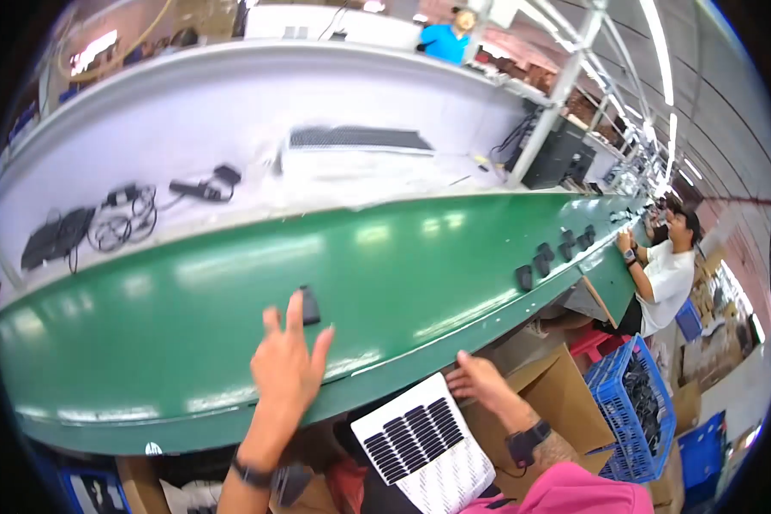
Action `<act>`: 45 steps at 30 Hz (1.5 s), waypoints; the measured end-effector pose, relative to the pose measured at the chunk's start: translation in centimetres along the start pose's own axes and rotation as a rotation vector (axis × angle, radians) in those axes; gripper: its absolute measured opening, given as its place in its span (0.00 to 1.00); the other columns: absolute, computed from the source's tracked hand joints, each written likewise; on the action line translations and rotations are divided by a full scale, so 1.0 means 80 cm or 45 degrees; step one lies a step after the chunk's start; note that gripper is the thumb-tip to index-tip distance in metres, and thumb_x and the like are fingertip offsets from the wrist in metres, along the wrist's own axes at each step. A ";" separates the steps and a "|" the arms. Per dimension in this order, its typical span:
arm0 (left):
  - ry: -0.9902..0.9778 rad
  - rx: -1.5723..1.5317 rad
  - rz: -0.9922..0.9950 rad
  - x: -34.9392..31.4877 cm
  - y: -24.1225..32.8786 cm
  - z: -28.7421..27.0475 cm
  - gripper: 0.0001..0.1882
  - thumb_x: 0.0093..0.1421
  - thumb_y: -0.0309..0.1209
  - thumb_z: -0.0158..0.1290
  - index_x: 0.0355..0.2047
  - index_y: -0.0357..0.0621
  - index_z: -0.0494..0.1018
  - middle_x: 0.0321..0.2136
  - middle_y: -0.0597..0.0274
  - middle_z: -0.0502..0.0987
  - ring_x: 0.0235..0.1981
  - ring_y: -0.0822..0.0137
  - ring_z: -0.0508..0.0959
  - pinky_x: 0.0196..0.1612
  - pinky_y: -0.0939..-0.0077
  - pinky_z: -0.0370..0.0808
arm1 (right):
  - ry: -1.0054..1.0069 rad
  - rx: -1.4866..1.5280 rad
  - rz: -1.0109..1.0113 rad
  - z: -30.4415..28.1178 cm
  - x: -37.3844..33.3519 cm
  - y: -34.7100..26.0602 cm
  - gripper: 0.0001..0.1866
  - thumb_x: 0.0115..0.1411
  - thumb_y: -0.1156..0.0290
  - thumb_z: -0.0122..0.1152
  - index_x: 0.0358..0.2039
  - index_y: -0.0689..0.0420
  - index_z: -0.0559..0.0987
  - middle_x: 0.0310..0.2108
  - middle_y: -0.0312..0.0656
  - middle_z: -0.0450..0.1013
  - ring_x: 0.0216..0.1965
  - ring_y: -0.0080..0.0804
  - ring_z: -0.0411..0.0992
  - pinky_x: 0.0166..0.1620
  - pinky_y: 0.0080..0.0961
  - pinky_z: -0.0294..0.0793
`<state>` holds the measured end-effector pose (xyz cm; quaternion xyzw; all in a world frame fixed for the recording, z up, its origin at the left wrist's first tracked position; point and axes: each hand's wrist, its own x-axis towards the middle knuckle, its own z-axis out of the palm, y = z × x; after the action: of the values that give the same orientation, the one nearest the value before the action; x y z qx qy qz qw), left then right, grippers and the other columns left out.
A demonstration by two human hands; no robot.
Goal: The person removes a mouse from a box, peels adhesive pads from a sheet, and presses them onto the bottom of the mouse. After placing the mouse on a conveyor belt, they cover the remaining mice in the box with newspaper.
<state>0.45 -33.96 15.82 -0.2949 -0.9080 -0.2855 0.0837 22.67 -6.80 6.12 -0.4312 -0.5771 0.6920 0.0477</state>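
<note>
Pink sleeve (574, 493) nearest the lens, lower right. Biggest thing: green bench (188, 343), running across the view. Brown carton (565, 394) sits below its edge at right, blue crate (612, 377) of dark items beside that. White sheet (373, 421) lies at the lap, tilted, with columns of black strips on it. Left hand (287, 364) over the bench, fingers spread, gripping nothing I can see; index fingertip at the near edge of a small black part (310, 306), contact not certain. Right hand (480, 381) just beside the sheet's right edge, fingers loosely parted; can't tell if they touch it. Progress, my read: mid-batch. Lower half of the sheet has no strips, so a good share looks used; several columns left. More black parts (524, 277) lined up further right on the bench; can't tell whether they carry strips, same for the one by the left hand. Writing: repeated grey print on the sheet's bare half, too small to read; no brand legible on the parts
</note>
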 end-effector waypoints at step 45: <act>-0.204 -1.563 -0.212 -0.268 0.122 0.121 0.22 0.53 0.30 0.45 0.47 0.31 0.59 0.41 0.46 0.61 0.44 0.50 0.66 0.51 0.64 0.63 | -0.130 -1.172 -1.130 0.085 -0.110 0.013 0.04 0.57 0.80 0.58 0.32 0.66 0.74 0.30 0.42 0.69 0.31 0.32 0.68 0.37 0.25 0.68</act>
<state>23.72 -32.48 5.52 -0.2379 -0.6017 -0.7379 -0.1919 24.18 -17.28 9.77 -0.0942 -0.9402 0.3076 0.1122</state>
